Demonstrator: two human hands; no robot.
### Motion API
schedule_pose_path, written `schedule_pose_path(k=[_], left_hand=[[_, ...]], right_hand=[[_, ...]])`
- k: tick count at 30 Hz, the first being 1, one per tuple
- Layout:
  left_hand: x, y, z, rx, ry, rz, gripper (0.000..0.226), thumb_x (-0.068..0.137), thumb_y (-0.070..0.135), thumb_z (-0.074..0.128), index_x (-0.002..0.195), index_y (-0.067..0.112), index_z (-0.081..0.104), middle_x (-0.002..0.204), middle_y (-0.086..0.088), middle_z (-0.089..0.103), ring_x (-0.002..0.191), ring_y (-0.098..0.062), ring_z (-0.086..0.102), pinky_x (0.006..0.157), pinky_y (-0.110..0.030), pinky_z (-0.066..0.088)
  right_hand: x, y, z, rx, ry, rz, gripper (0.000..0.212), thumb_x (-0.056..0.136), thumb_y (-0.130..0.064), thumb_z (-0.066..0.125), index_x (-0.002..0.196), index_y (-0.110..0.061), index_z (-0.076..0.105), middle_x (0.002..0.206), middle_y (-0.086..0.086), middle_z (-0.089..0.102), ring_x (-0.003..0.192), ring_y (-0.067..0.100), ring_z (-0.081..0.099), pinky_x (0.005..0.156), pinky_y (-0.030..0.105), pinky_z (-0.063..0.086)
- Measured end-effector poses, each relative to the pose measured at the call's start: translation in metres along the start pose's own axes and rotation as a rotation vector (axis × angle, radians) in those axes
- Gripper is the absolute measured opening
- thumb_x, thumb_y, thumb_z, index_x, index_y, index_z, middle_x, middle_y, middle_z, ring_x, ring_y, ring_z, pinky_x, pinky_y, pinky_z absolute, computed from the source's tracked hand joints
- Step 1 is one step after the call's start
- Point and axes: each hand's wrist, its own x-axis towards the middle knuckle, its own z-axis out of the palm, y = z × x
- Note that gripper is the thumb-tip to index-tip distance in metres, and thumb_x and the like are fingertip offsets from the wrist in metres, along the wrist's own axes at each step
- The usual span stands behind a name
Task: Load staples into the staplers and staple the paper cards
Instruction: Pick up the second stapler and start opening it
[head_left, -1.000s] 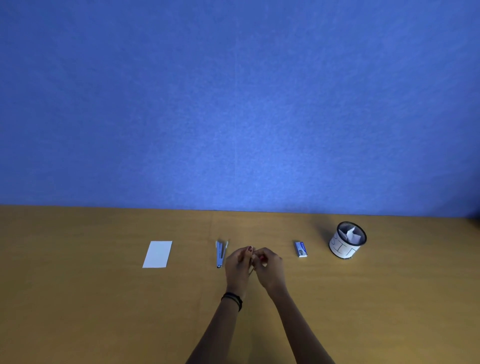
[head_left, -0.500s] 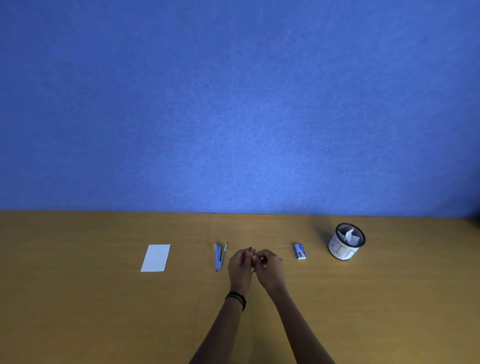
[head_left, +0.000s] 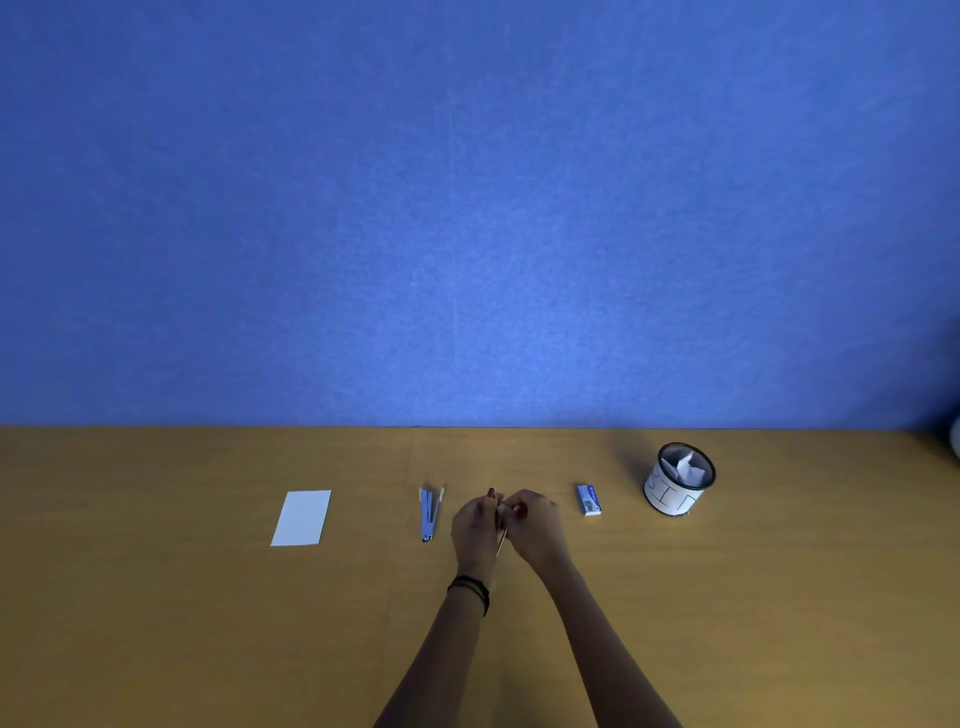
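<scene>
My left hand (head_left: 475, 525) and right hand (head_left: 535, 525) meet over the worktop (head_left: 156, 623), fingertips pinched together on something small and pale; I cannot tell what it is, though a thin light strip (head_left: 501, 543) shows between the palms. The stapler (head_left: 429, 514) lies opened out just left of my left hand. The white paper card (head_left: 302, 517) sits further left. The staple box (head_left: 588, 500) rests right of my hands, with the labelled cup (head_left: 675, 491) beyond it.

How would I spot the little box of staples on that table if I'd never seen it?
Start at the round white cup with the dark rim, far right on the wooden table. Just left of it, before the two hands, lies the staple box. It is the only small blue-and-white box there.
</scene>
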Motion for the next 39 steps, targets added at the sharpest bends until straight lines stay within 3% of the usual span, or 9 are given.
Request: schedule_pose_path(k=[6, 10, 17, 27, 32, 39], left_hand=[[0.001, 0.011, -0.005, 0.2, -0.08, 0.14, 0.031, 0.095, 0.018, 0.053, 0.078, -0.004, 0.065, 0.065, -0.01, 0.055, 0.064, -0.018, 0.047, 0.059, -0.029, 0.035], [0.002, 0.015, -0.009, 0.255, -0.126, 0.184, 0.036, 0.095, 0.024, 0.053, 0.078, -0.007, 0.064, 0.055, -0.001, 0.046, 0.052, -0.011, 0.037, 0.05, -0.025, 0.028], [0.0, 0.018, -0.003, 0.147, -0.096, 0.135, 0.033, 0.095, 0.018, 0.054, 0.073, -0.006, 0.061, 0.063, -0.01, 0.048, 0.066, -0.019, 0.044, 0.063, -0.032, 0.036], [0.001, 0.005, 0.003, 0.138, -0.068, 0.103, 0.033, 0.094, 0.016, 0.054, 0.066, -0.001, 0.057, 0.066, -0.015, 0.05, 0.068, -0.021, 0.044, 0.063, -0.034, 0.036], [0.001, 0.001, 0.006, 0.19, -0.05, 0.104, 0.035, 0.094, 0.019, 0.055, 0.072, -0.006, 0.064, 0.065, -0.012, 0.056, 0.064, -0.018, 0.048, 0.06, -0.03, 0.038], [-0.002, 0.0, 0.006, 0.132, -0.034, 0.079, 0.033, 0.094, 0.015, 0.054, 0.063, 0.008, 0.062, 0.061, -0.005, 0.055, 0.06, -0.015, 0.047, 0.059, -0.029, 0.038]], right_hand=[[0.001, -0.003, -0.004, -0.054, -0.018, -0.051, 0.019, 0.091, -0.012, 0.051, 0.083, 0.0, 0.063, 0.079, 0.016, 0.066, 0.065, 0.015, 0.047, 0.054, 0.021, 0.027], [-0.001, -0.004, -0.007, -0.041, -0.039, -0.085, 0.019, 0.091, -0.01, 0.05, 0.08, -0.001, 0.063, 0.069, 0.01, 0.059, 0.063, 0.017, 0.048, 0.054, 0.023, 0.03], [-0.005, -0.007, -0.004, 0.095, 0.001, -0.014, 0.022, 0.09, -0.009, 0.052, 0.076, 0.0, 0.066, 0.071, 0.015, 0.068, 0.057, 0.014, 0.052, 0.05, 0.016, 0.038], [-0.007, 0.0, -0.002, 0.12, 0.014, 0.024, 0.023, 0.087, -0.007, 0.052, 0.077, 0.005, 0.069, 0.072, 0.023, 0.069, 0.069, 0.035, 0.062, 0.066, 0.04, 0.049], [-0.006, 0.004, -0.003, 0.094, 0.008, 0.028, 0.025, 0.087, -0.008, 0.052, 0.074, 0.005, 0.069, 0.072, 0.023, 0.069, 0.071, 0.034, 0.062, 0.066, 0.038, 0.048], [-0.005, 0.003, -0.003, 0.08, -0.015, 0.037, 0.026, 0.087, -0.008, 0.052, 0.072, 0.008, 0.065, 0.072, 0.026, 0.066, 0.066, 0.035, 0.057, 0.063, 0.038, 0.046]])
